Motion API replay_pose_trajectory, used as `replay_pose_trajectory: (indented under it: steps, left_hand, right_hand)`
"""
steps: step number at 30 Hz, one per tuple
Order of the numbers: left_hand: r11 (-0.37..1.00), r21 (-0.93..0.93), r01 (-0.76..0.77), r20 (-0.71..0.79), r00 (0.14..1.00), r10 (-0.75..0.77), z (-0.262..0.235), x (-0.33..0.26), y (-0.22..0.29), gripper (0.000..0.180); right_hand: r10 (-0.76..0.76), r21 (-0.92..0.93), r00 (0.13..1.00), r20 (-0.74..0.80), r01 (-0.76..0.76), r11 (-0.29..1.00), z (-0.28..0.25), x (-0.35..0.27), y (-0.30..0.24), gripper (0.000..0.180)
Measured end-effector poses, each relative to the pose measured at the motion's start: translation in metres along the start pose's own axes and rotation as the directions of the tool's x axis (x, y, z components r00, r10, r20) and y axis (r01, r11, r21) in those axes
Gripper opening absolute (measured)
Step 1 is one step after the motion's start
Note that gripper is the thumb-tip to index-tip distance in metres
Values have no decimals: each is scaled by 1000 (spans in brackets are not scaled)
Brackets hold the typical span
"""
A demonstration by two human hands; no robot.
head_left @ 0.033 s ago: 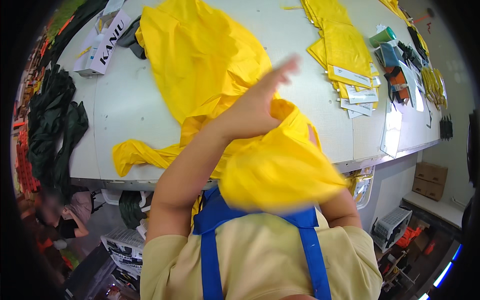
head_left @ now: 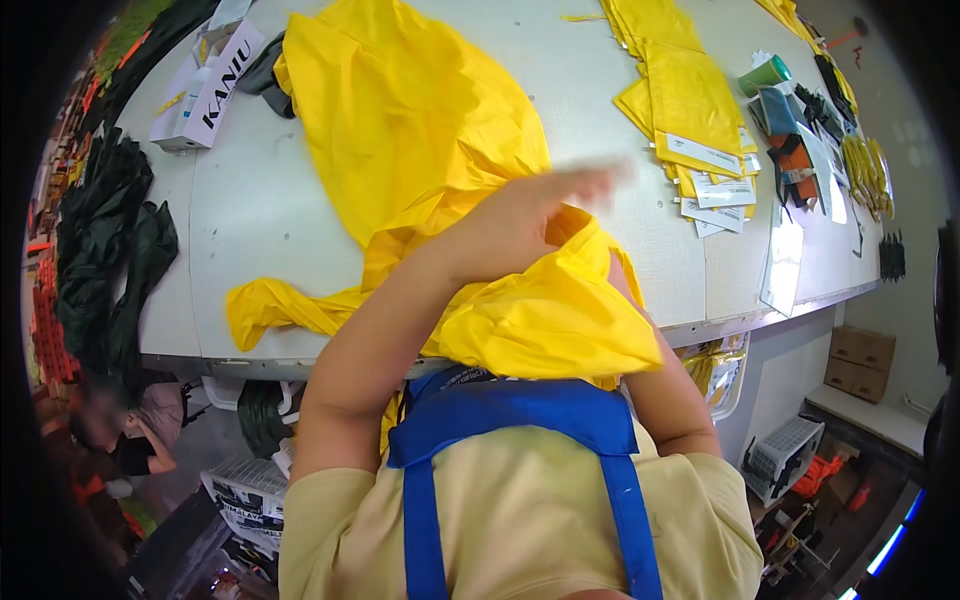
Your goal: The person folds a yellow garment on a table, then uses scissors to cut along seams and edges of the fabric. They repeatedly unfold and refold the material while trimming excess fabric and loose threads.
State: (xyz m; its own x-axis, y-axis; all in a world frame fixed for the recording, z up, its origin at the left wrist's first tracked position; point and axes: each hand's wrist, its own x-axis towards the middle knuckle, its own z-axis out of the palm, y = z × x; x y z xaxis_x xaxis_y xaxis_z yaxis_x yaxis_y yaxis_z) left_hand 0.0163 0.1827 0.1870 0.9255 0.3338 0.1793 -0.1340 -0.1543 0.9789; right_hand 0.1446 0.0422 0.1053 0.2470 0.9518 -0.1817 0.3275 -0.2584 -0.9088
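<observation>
— Hands status? Left hand point(head_left: 520, 225) open, fingers spread, resting on the yellow garment point(head_left: 420, 130); my right hand is hidden under it, so I cannot tell.

— Progress? Garment lies crumpled, half on the bench point(head_left: 280, 200), unfolded; the folded stack point(head_left: 690, 100) sits far right.

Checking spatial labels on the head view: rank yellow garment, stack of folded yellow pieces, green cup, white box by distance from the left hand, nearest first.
1. Yellow garment: the left hand lies on it, mid-table.
2. Stack of folded yellow pieces: up and to the right of the hand.
3. Green cup: farther right, beyond the stack.
4. White box: far left corner of the table; farthest, though close to the cup's distance.
</observation>
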Motion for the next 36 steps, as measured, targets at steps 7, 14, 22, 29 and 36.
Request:
replay_pose_trajectory:
  steps: [7, 14, 22, 29, 36]
  left_hand:
    - [892, -401, 209, -317, 882, -349, -3, -40, -42, 27]
    - [909, -346, 233, -336, 873, -352, 10, -61, -39, 24]
    - [989, 111, 101, -604, 797, -13, 34, -99, 30, 22]
    - [863, -504, -10, -505, 814, -286, 48, -104, 26, 16]
    - [818, -575, 23, -418, 851, -318, 31, -131, 28, 25]
  right_hand:
    - [-540, -688, 827, -157, 301, 661, -38, -36, 8, 33]
    - [110, 830, 963, -247, 152, 536, -26, -21, -66, 43]
    - [-56, 746, 982, -179, 173, 643, -13, -29, -75, 51]
    - [-313, 229, 811, -495, 469, 853, 23, -35, -62, 58]
    - [-497, -340, 852, -163, 424, 839, -14, -63, -24, 27]
